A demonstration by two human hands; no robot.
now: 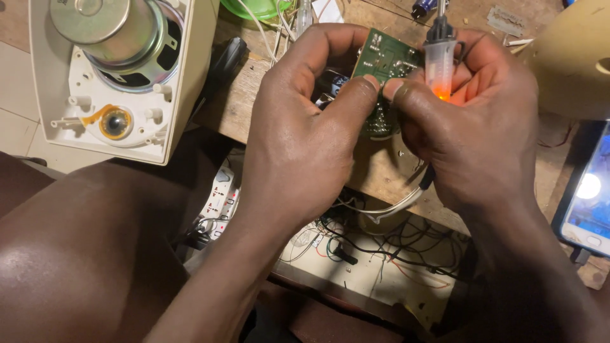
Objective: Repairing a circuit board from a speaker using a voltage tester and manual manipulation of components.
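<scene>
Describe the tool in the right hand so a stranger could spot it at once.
Start at the wooden bench and find the two hands meeting above it over a green circuit board. The right hand holds the tool upright beside the board. Unlike anything nearby, it has a clear barrel glowing orange at its lower end.

Circuit board (384, 60) half hidden behind hands (381, 127) — phone (588, 190) cut off.

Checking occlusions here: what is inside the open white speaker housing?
Inside the white speaker housing sit a large round speaker driver with metal magnet and a small tweeter with an orange ring. The driver's cone and any wiring behind are hidden.
</scene>
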